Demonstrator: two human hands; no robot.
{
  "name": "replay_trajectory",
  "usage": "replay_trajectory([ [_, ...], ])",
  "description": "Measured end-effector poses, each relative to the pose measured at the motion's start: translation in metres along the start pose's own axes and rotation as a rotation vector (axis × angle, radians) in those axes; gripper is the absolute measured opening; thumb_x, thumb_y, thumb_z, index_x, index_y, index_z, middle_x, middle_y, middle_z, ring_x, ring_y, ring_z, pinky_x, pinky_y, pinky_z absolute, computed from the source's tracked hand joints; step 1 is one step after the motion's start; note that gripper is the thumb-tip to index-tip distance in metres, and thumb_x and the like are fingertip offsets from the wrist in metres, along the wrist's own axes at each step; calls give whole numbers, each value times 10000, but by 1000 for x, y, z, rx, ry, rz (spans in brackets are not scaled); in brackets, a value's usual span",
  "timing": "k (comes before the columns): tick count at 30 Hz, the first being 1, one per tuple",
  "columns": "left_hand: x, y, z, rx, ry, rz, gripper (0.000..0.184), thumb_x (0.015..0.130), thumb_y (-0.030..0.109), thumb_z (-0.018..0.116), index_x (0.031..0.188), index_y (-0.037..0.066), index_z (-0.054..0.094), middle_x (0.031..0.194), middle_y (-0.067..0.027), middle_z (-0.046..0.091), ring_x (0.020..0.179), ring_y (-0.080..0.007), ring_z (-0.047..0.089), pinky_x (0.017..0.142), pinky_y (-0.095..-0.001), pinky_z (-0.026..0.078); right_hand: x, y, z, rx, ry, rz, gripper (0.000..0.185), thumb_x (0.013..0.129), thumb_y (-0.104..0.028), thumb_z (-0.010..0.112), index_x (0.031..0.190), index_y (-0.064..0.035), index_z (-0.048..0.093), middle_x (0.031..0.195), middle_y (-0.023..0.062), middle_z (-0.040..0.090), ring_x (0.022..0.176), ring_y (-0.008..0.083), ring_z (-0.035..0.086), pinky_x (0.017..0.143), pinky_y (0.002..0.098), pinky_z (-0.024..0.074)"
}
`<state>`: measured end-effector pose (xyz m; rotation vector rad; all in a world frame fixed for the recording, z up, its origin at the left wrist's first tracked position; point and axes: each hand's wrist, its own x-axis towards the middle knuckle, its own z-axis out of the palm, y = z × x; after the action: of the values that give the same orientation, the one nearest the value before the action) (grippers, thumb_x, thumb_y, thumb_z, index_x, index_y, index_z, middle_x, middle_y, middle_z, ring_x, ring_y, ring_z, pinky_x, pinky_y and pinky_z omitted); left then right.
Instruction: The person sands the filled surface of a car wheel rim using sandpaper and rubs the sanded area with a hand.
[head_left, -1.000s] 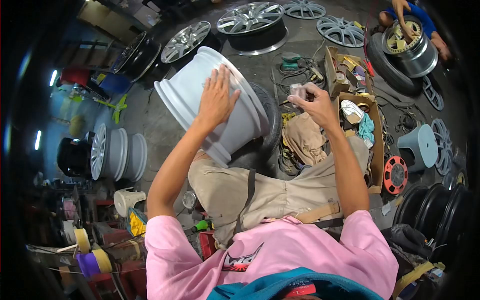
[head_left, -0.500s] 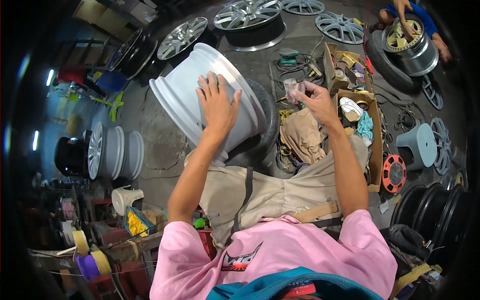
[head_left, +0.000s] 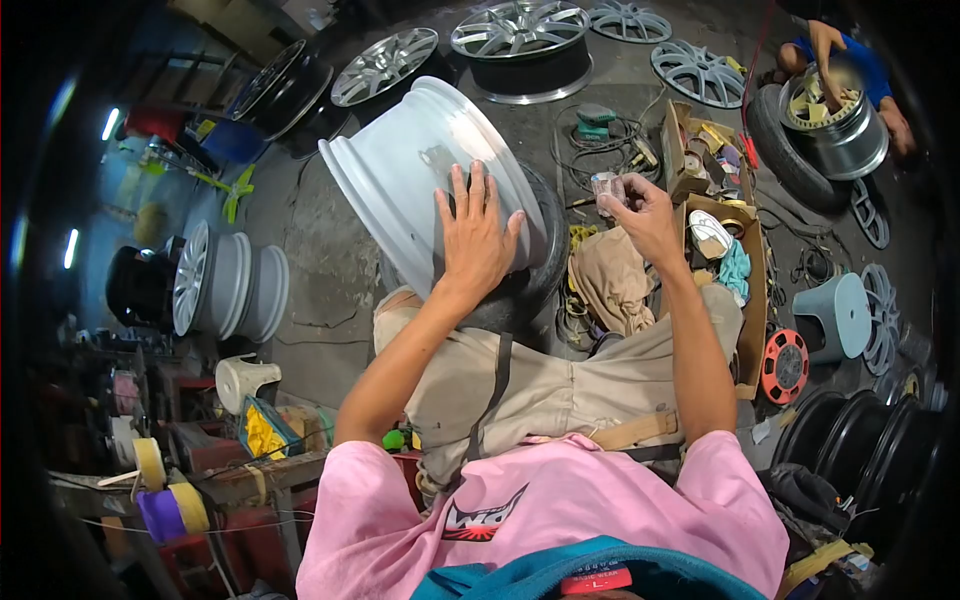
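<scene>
A pale grey wheel rim [head_left: 395, 170] leans on its side in front of me, resting on a black tyre [head_left: 550, 245]. My left hand [head_left: 473, 235] lies flat against the rim's outer barrel with fingers spread, gripping nothing. Just above those fingertips a darker smudged patch shows on the surface. To the right, my right hand [head_left: 645, 215] is raised and pinches a small translucent, whitish crumpled piece [head_left: 606, 193], apart from the rim; its exact kind cannot be made out. Below that hand a beige cloth [head_left: 612, 280] lies heaped on the floor.
Cardboard boxes [head_left: 752, 345] of supplies stand at my right, near a blue-grey stool [head_left: 840, 315] and a red reel [head_left: 784, 367]. A corded sander [head_left: 594, 122] lies ahead. More rims [head_left: 520, 35] line the back. Another person's hand [head_left: 828, 85] touches a wheel at far right.
My left hand has slid down and to the right over the rim, uncovering the darker patch. My right hand keeps its pinch on the small piece. The view has shifted slightly.
</scene>
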<state>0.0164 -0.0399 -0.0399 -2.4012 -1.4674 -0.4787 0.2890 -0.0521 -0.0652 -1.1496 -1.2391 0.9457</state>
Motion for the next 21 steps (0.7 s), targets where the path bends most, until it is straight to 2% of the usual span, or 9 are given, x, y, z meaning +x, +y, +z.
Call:
replay_trajectory([
  [4, 13, -12, 2, 21, 7, -13, 675, 1034, 417, 548, 1471, -94, 490, 1653, -231, 313, 1553, -483, 171, 1209, -681, 168, -1, 4, 2, 0, 25, -24, 126, 918, -114, 751, 951, -2, 704, 771, -41, 621, 678, 36, 500, 620, 226, 415],
  [10, 42, -34, 2, 100, 37, -41, 678, 1045, 437, 521, 1479, -82, 485, 1645, -229, 328, 1555, -480, 165, 1217, -676, 154, 1, 10, 1, -196, 44, -90, 187, 860, -121, 776, 977, 6, 704, 780, 3, 622, 689, 67, 513, 632, 263, 440],
  [12, 51, -40, 1, 138, 35, -78, 651, 1048, 427, 531, 1482, -58, 493, 1636, -232, 345, 1547, -478, 201, 1214, -665, 196, 0, 7, 2, -216, 35, -77, 215, 849, -129, 780, 993, 14, 708, 817, 43, 643, 704, 105, 547, 654, 287, 457],
  [15, 62, -55, 3, 116, 67, -99, 677, 1041, 452, 527, 1468, -72, 503, 1633, -255, 339, 1550, -488, 176, 1223, -663, 163, -2, 6, 3, -286, 60, -151, 236, 849, -138, 781, 1011, 24, 725, 845, 73, 659, 718, 138, 575, 673, 297, 464],
  [19, 62, -49, -1, 145, 23, -112, 644, 1045, 429, 542, 1488, -36, 501, 1647, -256, 315, 1565, -470, 162, 1226, -647, 190, -6, 3, 10, -288, 78, -171, 259, 846, -141, 787, 1037, 27, 743, 844, 94, 643, 725, 171, 583, 681, 316, 466],
  [21, 54, -44, -1, 42, 83, -49, 544, 1036, 423, 569, 1336, -21, 659, 1648, -237, 327, 1561, -485, 157, 1231, -644, 185, -7, -1, 20, -356, 63, -226, 274, 848, -137, 792, 1066, 23, 753, 804, 82, 607, 706, 178, 563, 674, 334, 461],
])
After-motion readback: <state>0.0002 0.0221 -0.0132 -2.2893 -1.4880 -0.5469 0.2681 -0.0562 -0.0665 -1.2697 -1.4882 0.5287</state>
